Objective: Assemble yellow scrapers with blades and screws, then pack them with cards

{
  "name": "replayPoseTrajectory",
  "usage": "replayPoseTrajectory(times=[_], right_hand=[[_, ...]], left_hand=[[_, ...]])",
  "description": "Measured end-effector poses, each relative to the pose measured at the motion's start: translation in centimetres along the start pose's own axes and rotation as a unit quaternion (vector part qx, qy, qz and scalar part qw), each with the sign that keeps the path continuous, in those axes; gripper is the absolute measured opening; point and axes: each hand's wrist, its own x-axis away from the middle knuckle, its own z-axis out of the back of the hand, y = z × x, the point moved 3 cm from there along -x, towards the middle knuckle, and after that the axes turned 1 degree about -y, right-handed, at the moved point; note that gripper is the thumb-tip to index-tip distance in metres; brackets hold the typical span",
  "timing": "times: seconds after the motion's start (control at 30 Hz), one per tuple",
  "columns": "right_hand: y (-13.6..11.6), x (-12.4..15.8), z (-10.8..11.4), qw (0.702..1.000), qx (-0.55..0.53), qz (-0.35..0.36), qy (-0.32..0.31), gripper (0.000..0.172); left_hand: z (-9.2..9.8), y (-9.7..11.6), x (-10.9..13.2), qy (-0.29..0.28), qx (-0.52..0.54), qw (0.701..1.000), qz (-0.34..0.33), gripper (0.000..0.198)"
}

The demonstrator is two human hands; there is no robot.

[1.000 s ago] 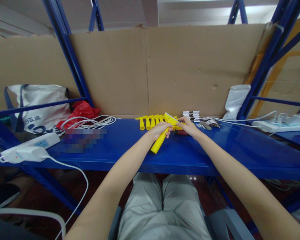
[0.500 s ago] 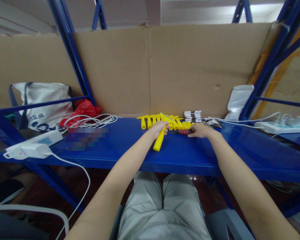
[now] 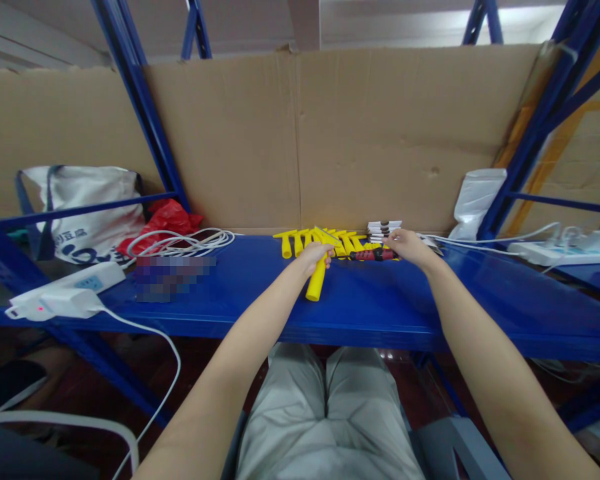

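My left hand (image 3: 317,257) is closed around a yellow T-shaped scraper (image 3: 315,285), its round handle pointing down toward me and its wide head away from me. My right hand (image 3: 405,245) hovers by a stack of white strips with dark bands (image 3: 384,227), fingers bent together; what is between the fingertips, if anything, is too small to make out. Between the two hands lies a screwdriver with a red and black handle (image 3: 370,255). Behind it, a row of similar yellow scrapers (image 3: 286,245) lines the back of the blue shelf (image 3: 250,287).
A cardboard panel (image 3: 370,140) closes off the back. To the left are a coiled white cable (image 3: 200,241), a red plastic bag (image 3: 173,220), a cloth bag (image 3: 95,200) and a power strip (image 3: 97,277). A white pouch (image 3: 477,203) and another power strip (image 3: 565,253) are at the right.
My right hand has let go of the screwdriver handle and moved up and right to the white strips. My left hand has stayed nearly in place with the scraper.
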Motion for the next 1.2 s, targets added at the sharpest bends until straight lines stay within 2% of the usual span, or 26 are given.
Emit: replayPoseTrajectory(times=[0.07,0.1,0.2,0.27,0.4,0.53,0.67,0.73,0.83,0.97,1.03,1.2], right_hand=[[0.2,0.0,0.0,0.999,-0.032,-0.021,0.027,0.014],[0.1,0.1,-0.3,0.999,-0.037,-0.029,0.019,0.015],[-1.0,0.7,-1.8,0.998,-0.004,-0.018,-0.052,0.023],[-2.1,1.2,-2.9,0.993,0.021,0.018,-0.111,0.030],[-3.5,2.3,-4.0,0.967,0.055,0.072,-0.238,0.041],[-3.2,2.5,-4.0,0.952,0.037,0.095,-0.290,0.048],[-3.4,2.5,-4.5,0.951,-0.021,0.122,-0.282,0.047],[-3.9,2.7,-4.7,0.945,-0.034,0.133,-0.297,0.046],[-4.4,3.3,-4.7,0.933,0.001,0.146,-0.329,0.044],[-4.1,3.5,-4.2,0.928,0.049,0.158,-0.335,0.038],[-3.7,3.1,-4.2,0.934,0.063,0.160,-0.314,0.034],[-2.7,1.5,-4.0,0.959,0.160,0.140,-0.187,0.021]], left_hand=[[0.0,-0.1,-0.1,-0.003,0.007,1.000,-0.002,0.021],[-0.1,-0.2,-0.1,-0.005,0.010,1.000,0.001,0.021],[-0.2,-0.7,-0.3,-0.007,0.019,1.000,0.012,0.021],[-0.4,-1.0,-0.5,-0.007,0.024,1.000,0.016,0.020],[-0.5,-1.2,-0.8,-0.007,0.025,0.999,0.029,0.017],[-0.5,-1.2,-0.8,-0.006,0.029,0.999,0.028,0.020],[-0.6,-1.3,-0.8,-0.008,0.038,0.999,0.031,0.022],[-0.6,-1.3,-0.9,-0.010,0.043,0.998,0.036,0.023],[-0.6,-1.4,-1.0,-0.012,0.053,0.998,0.041,0.024],[-0.6,-1.4,-0.9,-0.017,0.055,0.998,0.040,0.023],[-0.6,-1.3,-0.8,-0.022,0.050,0.998,0.035,0.023],[-0.7,-1.0,-0.4,-0.019,0.049,0.998,0.039,0.021]])
